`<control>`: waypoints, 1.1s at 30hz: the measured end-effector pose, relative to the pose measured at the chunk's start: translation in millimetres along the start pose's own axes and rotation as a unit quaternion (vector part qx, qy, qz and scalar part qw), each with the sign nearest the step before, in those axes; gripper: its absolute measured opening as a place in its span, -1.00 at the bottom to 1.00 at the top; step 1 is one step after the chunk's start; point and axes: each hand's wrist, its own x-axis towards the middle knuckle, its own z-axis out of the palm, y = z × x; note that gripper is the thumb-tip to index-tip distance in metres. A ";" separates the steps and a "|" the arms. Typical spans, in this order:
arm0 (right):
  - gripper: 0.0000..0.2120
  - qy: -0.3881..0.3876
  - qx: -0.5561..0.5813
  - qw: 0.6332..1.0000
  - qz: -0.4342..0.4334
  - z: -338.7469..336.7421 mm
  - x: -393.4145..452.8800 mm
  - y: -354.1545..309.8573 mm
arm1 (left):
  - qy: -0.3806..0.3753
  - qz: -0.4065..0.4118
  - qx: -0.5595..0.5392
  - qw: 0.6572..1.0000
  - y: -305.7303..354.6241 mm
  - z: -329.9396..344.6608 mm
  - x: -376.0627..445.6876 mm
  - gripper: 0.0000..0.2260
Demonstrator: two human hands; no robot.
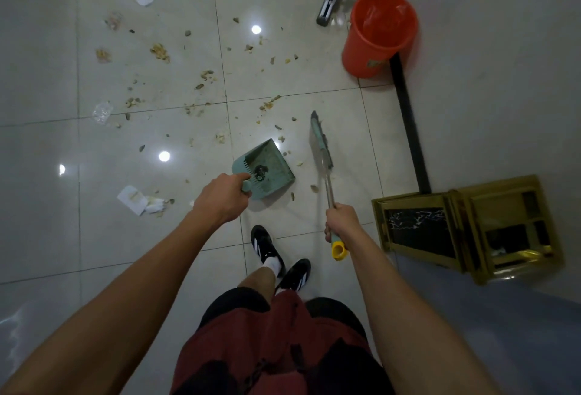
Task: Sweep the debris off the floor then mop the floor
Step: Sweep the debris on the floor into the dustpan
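Fingers (334, 227) of the right hand (341, 221) are curling round the broom (321, 146) handle, while the left hand (220, 196) is gripping the dustpan (267, 171), probably to catch debris (160, 51) lying scattered toward eleven o'clock; the mop (330, 1) is waiting beside the orange bucket (377, 33) at one o'clock.

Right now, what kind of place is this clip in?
Probably an indoor lobby or hallway, not certain: glossy tile floor, a gold-trimmed bin by the wall, and an orange bucket beside a mop.
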 end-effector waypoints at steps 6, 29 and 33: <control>-0.67 0.030 -0.038 0.999 -0.004 -53.8 -1.1 48.2 | 0.003 0.033 0.019 0.999 23.5 16.9 -22.5 -0.74; -0.82 -0.032 0.028 0.995 0.094 154.2 -27.9 -41.7 | -0.051 0.023 -0.004 0.998 -129.9 -62.0 21.5 -0.78; -0.87 -0.053 0.034 0.993 0.101 199.4 -27.8 -73.4 | -0.046 0.013 0.012 0.999 -163.4 -82.3 30.6 -0.74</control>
